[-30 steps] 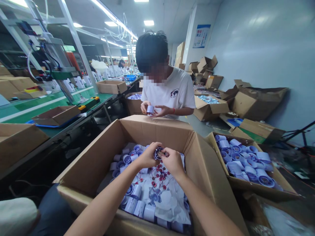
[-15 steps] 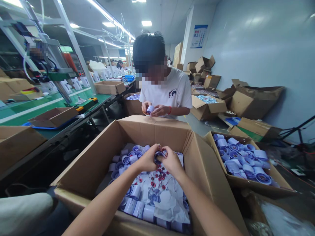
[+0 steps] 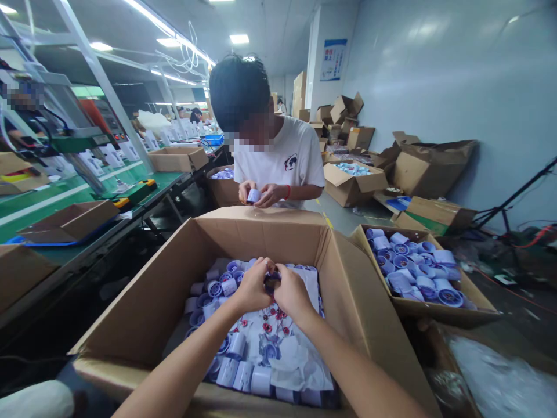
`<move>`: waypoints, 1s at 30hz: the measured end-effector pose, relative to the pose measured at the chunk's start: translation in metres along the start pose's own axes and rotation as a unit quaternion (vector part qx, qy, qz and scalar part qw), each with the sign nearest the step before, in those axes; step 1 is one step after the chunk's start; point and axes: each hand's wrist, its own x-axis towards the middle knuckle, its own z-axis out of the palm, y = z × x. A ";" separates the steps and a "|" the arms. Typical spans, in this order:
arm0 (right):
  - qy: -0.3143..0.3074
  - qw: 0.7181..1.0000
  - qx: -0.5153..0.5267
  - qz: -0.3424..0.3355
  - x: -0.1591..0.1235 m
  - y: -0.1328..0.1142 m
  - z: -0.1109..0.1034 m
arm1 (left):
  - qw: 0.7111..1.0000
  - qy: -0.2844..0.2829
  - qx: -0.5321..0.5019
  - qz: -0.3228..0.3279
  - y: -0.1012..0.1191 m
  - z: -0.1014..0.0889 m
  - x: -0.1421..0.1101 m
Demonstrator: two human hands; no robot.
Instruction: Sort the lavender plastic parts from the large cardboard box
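My left hand (image 3: 253, 285) and my right hand (image 3: 292, 291) meet over a large open cardboard box (image 3: 265, 232). Between them they grip a round plastic housing (image 3: 272, 283), mostly covered by my fingers. Whether a small part sits inside it I cannot tell. Below my hands, small red round parts with thin wires (image 3: 267, 328) lie on white sheeting (image 3: 300, 371). Pale violet cup-shaped housings (image 3: 215, 288) crowd the left side of the box, and more (image 3: 261, 380) line its near edge.
Across the box a co-worker (image 3: 278, 157) handles a similar housing (image 3: 254, 196). At right stands a second carton (image 3: 474, 302) full of housings. A green workbench (image 3: 163, 186) with cartons runs along the left. Loose cardboard boxes (image 3: 435, 165) pile by the wall.
The camera view has turned slightly right. My hands stay together around the housing; my fingers now cover more of it, and its rim is less visible.
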 end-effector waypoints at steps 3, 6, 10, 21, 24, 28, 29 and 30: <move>-0.010 0.996 0.086 0.018 0.003 0.002 0.000 | 1.000 -0.005 0.009 -0.004 0.003 -0.002 0.001; -0.014 0.988 0.147 0.037 0.008 0.004 -0.001 | 0.999 -0.023 0.023 -0.018 0.006 -0.003 0.001; -0.018 0.990 0.130 0.043 0.008 0.002 -0.006 | 0.999 -0.029 0.039 0.001 0.006 -0.002 -0.002; -0.009 0.995 0.092 0.022 0.007 0.000 -0.013 | 0.992 -0.076 0.093 0.031 0.013 -0.002 -0.001; -0.016 0.993 0.112 0.026 0.008 -0.001 -0.011 | 0.994 -0.061 0.088 0.031 0.007 -0.001 -0.002; -0.006 0.993 0.111 0.026 0.005 -0.008 -0.003 | 0.993 -0.038 0.101 0.038 -0.001 -0.001 -0.002; -0.001 0.994 0.109 0.029 0.004 -0.009 -0.002 | 0.993 -0.028 0.107 0.044 -0.002 -0.002 -0.001; 0.004 0.994 0.109 0.033 0.004 -0.010 -0.001 | 0.992 -0.018 0.111 0.050 -0.003 -0.002 -0.001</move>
